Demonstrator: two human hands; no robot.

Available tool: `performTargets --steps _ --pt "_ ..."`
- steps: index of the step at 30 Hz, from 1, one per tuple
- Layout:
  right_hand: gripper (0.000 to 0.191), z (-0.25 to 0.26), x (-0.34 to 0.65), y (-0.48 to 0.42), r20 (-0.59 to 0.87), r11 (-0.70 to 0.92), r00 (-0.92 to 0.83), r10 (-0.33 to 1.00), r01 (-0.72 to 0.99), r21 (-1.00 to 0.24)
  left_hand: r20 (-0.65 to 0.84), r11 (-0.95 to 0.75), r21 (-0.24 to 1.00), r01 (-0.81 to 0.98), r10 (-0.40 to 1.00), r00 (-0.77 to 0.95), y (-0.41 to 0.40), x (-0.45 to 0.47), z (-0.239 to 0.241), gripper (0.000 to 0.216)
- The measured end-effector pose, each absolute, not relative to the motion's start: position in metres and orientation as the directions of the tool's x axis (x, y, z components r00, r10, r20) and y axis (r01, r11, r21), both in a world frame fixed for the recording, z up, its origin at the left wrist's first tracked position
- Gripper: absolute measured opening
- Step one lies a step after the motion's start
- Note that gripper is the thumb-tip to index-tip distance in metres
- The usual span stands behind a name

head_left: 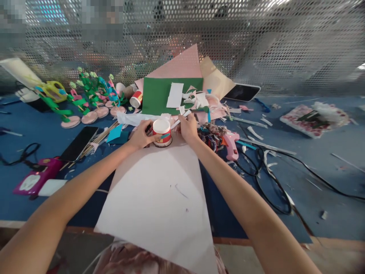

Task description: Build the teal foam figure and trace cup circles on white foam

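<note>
A small red and white paper cup (162, 137) stands on a large white paper sheet (159, 182), with its pale round end facing up. My left hand (142, 134) is closed around the cup's left side, its thumb across the front. To the right of the cup, my right hand (188, 126) grips a slim white pen (180, 120) that slants down toward the cup. A thin dark curve shows on the sheet by the cup's base. Small marks are on the sheet nearer to me.
Green card (155, 95) and paper scraps lie behind my hands. On the right are a pink glue gun (231, 146) and a looped black cable (258, 182). A phone (80, 144), a purple power strip (40, 177) and several green paper plants (91, 93) are on the left. Perforated metal (256, 42) stands behind.
</note>
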State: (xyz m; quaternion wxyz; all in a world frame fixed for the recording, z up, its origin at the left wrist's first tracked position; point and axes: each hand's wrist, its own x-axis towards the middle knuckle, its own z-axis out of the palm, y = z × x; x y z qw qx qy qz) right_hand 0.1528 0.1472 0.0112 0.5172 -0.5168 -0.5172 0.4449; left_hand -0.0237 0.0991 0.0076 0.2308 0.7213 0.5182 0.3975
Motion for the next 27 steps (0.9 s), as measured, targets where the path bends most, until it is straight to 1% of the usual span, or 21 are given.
performTargets --steps 11,18,27 --pt "0.014 0.0052 0.1546 0.1493 0.072 0.063 0.106 0.992 0.087 -0.994 0.343 -0.372 0.756 0.539 0.926 0.158 0.0987 -0.023 0.008 0.038" --pt "0.008 0.0036 0.1536 0.1525 0.082 0.072 0.111 0.99 0.097 -0.993 0.352 -0.375 0.739 0.559 0.923 0.154 0.0974 -0.022 0.0094 0.041" --pt "0.015 0.0075 0.148 0.152 0.044 0.04 0.076 0.996 0.056 -0.998 0.344 -0.374 0.75 0.546 0.925 0.162 0.0989 -0.0233 0.0083 0.038"
